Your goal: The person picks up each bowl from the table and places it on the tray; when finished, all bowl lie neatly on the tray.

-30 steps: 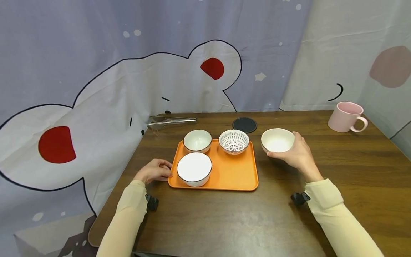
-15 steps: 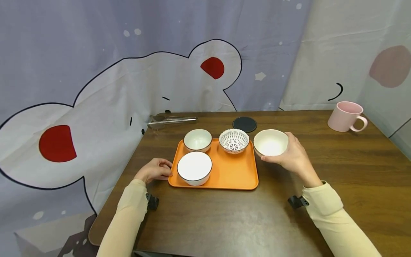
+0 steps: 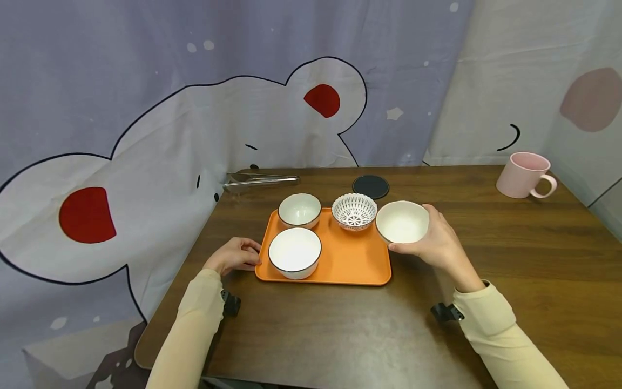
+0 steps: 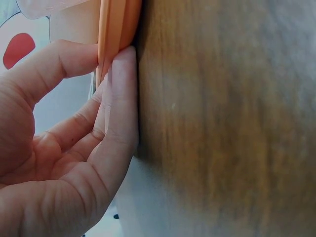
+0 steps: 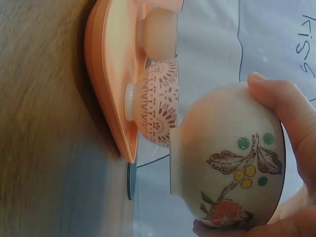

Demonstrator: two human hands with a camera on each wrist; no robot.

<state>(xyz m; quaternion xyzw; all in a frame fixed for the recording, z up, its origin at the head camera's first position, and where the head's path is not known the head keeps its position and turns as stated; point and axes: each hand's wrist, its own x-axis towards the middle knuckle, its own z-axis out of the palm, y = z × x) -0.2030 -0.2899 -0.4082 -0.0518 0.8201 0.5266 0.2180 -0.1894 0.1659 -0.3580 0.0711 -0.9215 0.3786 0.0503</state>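
Observation:
My right hand [image 3: 439, 243] grips a cream bowl [image 3: 402, 222] by its right side, thumb near and fingers at the far side. In the right wrist view the bowl [image 5: 229, 163] shows a painted fruit branch and hangs off the table. Its left part overlaps the right edge of the orange tray [image 3: 352, 265] in the head view. At the tray's left edge my left hand [image 3: 235, 255] pinches the rim [image 4: 116, 29] between thumb and fingers. On the tray stand a white bowl [image 3: 294, 251], a pale green bowl [image 3: 299, 209] and a patterned bowl [image 3: 354, 210].
Behind the tray lie a round black coaster [image 3: 371, 186] and metal tongs [image 3: 262, 181]. A pink mug [image 3: 522, 175] stands at the far right of the wooden table [image 3: 335, 335]. A printed curtain [image 3: 228, 124] hangs along the table's back edge.
My right hand has carried the cream bowl left and slightly toward me, up to the tray's right edge. The left hand and the tray have stayed in place.

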